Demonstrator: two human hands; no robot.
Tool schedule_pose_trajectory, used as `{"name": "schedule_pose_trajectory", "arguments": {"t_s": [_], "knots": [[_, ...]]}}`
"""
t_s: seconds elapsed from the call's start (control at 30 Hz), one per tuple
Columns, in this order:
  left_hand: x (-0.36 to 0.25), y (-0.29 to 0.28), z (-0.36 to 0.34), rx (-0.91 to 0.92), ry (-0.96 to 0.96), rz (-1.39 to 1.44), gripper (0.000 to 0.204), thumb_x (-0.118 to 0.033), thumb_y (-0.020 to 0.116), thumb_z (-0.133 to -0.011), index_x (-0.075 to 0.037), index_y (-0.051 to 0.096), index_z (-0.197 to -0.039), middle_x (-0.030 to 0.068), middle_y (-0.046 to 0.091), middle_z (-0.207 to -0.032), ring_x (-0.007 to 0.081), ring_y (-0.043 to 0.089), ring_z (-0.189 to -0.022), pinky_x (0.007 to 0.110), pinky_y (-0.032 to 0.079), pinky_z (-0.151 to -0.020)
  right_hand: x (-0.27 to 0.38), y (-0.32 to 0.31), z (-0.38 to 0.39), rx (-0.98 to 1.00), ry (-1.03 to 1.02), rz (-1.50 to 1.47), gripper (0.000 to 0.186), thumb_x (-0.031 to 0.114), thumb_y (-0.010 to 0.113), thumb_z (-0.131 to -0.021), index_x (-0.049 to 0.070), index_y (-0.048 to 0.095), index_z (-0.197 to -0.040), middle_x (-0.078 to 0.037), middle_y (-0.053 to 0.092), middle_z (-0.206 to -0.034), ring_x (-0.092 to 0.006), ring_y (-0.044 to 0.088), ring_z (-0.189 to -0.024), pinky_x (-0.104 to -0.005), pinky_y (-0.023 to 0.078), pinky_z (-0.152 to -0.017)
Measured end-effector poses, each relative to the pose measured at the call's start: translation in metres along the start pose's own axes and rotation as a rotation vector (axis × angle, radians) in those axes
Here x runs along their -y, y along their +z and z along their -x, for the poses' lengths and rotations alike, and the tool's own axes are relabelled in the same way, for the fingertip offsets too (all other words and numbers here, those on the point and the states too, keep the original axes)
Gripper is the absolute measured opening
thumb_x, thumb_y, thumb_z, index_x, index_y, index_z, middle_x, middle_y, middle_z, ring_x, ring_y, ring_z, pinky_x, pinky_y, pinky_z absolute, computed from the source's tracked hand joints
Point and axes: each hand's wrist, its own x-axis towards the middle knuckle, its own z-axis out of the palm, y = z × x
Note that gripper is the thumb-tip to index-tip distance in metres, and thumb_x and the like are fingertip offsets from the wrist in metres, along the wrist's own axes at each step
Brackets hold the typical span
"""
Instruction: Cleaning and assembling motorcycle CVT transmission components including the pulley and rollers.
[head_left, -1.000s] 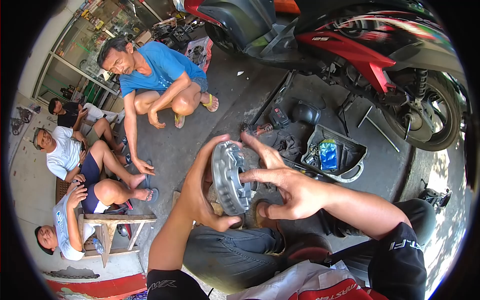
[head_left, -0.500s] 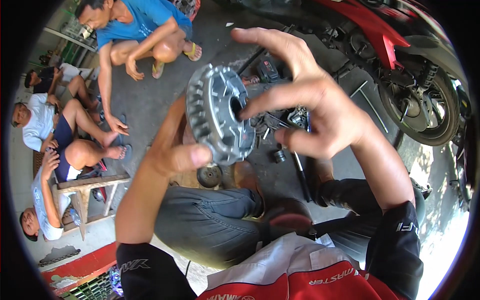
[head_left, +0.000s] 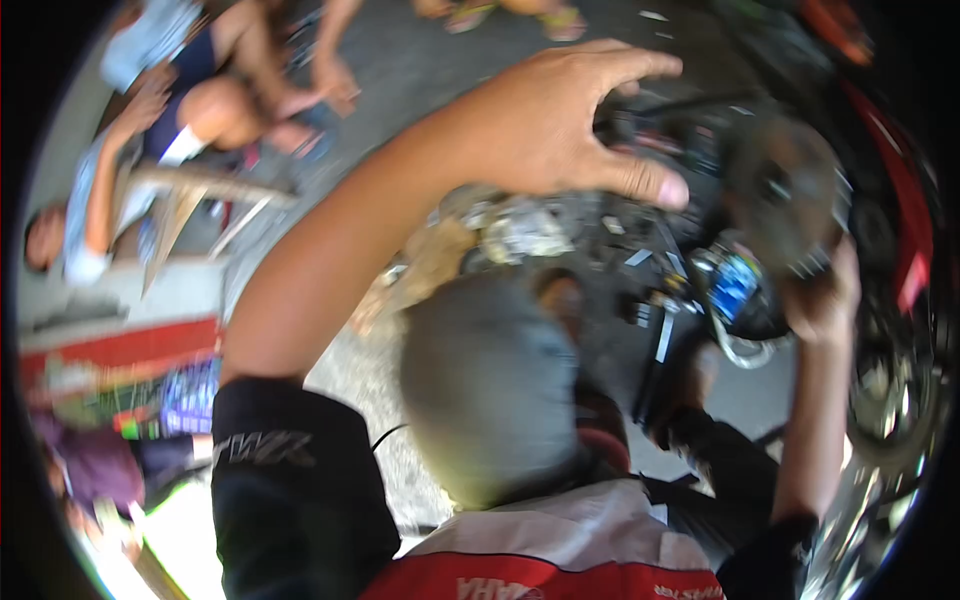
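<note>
A round grey metal variator pulley [head_left: 790, 200], blurred by motion, is held up on the right side by my right hand [head_left: 826, 295]. That hand grips its lower rim, with part of the fingers hidden behind the metal. My left hand [head_left: 560, 125] is raised over the middle of the floor. Its fingers are stretched out and its thumb stands apart, with nothing between them. A gap separates this hand from the pulley.
A red motorbike [head_left: 908, 230] stands along the right edge. Metal tools [head_left: 664, 330] and a blue pack [head_left: 735, 286] lie on the floor near my feet. People sit at the left beside a wooden bench [head_left: 215, 180]; a person's hand [head_left: 336, 85] hangs at the top.
The pulley has passed from my left hand to my right and moved rightward. My left hand has opened and shifted to the upper middle. The whole view has swung.
</note>
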Motion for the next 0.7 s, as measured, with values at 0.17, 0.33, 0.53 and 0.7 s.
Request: {"name": "schedule_pose_trajectory", "arguments": {"t_s": [0.17, 0.33, 0.53, 0.7], "knots": [[0.127, -0.012, 0.169, -0.044, -0.715, -0.024, 0.062, -0.047, 0.070, -0.099, -0.003, 0.060, -0.140, 0.0170, 0.070, -0.132, 0.0319, 0.068, -0.122, 0.043, 0.052, -0.104, -0.001, -0.162, 0.052, -0.153, 0.021, 0.057, 0.094, 0.047, 0.082, -0.086, 0.007, 0.038, -0.159, -0.015, 0.042, -0.160, -0.0397, 0.042, -0.147, -0.0672, 0.037, -0.116], [0.231, 0.051, 0.381, -0.452, -1.200, -0.248, 0.026, -0.021, 0.070, -0.094, -0.004, 0.074, -0.113, 0.0192, 0.076, -0.107, 0.0318, 0.075, -0.099, 0.043, 0.058, -0.087, 0.014, -0.157, 0.081, -0.285, 0.107, 0.083, 0.091, 0.046, 0.079, -0.089, 0.005, 0.036, -0.159, -0.015, 0.042, -0.160, -0.0379, 0.046, -0.144, -0.0615, 0.046, -0.111], [0.291, 0.176, 0.296, -0.605, -1.121, -0.219, 0.028, -0.026, 0.076, -0.090, -0.006, 0.075, -0.109, 0.0194, 0.077, -0.099, 0.0350, 0.075, -0.094, 0.046, 0.059, -0.083, 0.040, -0.047, 0.110, -0.316, 0.120, 0.189, 0.096, 0.046, 0.077, -0.092, 0.006, 0.027, -0.163, -0.021, 0.036, -0.164, -0.0441, 0.044, -0.146, -0.0541, 0.055, -0.105], [0.397, 0.164, 0.355, -0.423, -1.058, -0.513, 0.035, -0.031, 0.077, -0.086, -0.006, 0.073, -0.109, 0.0234, 0.074, -0.099, 0.0432, 0.072, -0.094, 0.053, 0.056, -0.083, 0.041, -0.011, 0.094, -0.203, 0.138, 0.288, 0.097, 0.069, 0.061, -0.092, 0.008, 0.032, -0.162, -0.018, 0.046, -0.159, -0.0398, 0.052, -0.141, -0.0580, 0.051, -0.109]]}}
